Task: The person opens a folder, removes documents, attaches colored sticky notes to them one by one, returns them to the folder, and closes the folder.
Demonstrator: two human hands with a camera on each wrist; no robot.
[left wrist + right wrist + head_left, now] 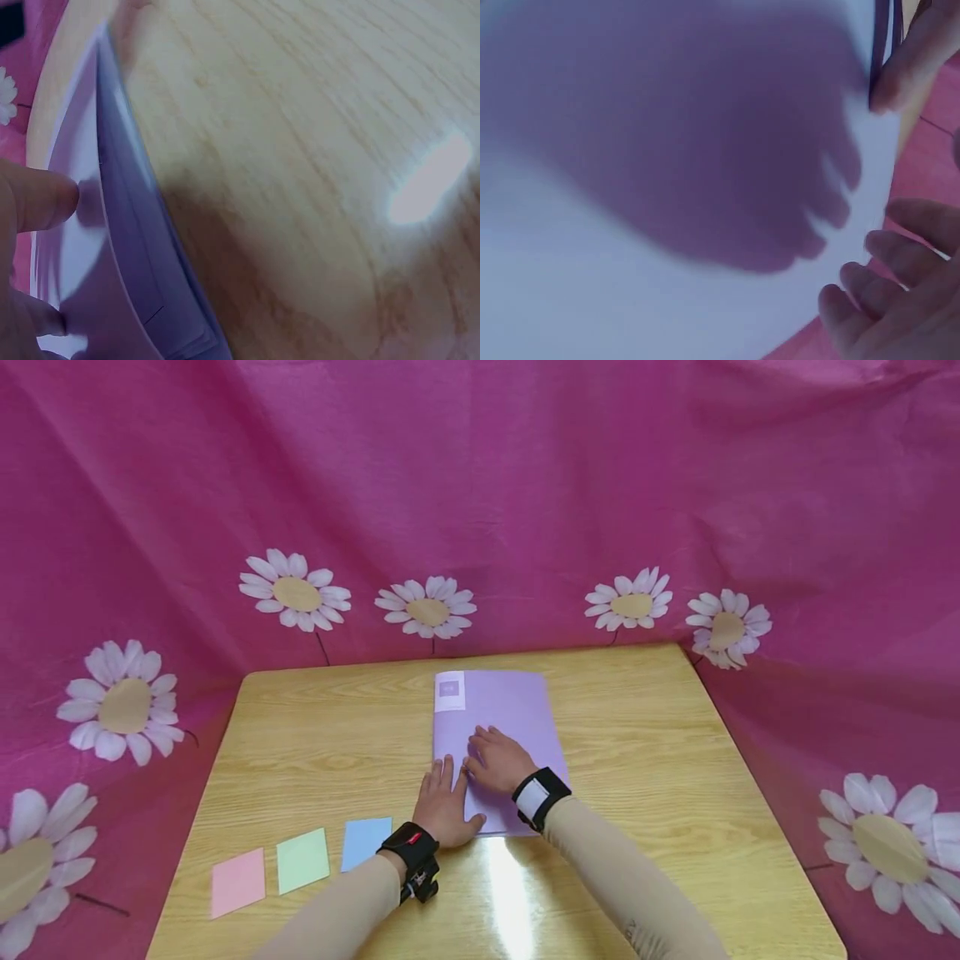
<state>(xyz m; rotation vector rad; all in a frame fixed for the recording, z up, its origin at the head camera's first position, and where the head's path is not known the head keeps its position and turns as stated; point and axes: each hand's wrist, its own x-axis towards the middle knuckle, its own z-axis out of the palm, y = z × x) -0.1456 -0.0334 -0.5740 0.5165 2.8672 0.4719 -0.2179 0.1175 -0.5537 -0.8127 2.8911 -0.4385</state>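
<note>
A purple folder (506,702) lies closed on the table, a white label at its upper left corner. At its lower left edge my left hand (442,814) rests with straight, spread fingers. My right hand (501,762) lies on the cover just beside it, fingers extended and slightly bent, touching the surface. In the left wrist view the cover stands a little apart at the bottom edge, with papers (154,277) between the covers. The right wrist view shows the right fingers (874,289) along the spine edge, beside a finger of the left hand (919,60).
Three paper squares lie at the table's front left: pink (238,883), green (303,861) and blue (365,841), the blue one near my left wrist. The wooden table (645,735) meets a pink flowered cloth (525,527) at its back and sides.
</note>
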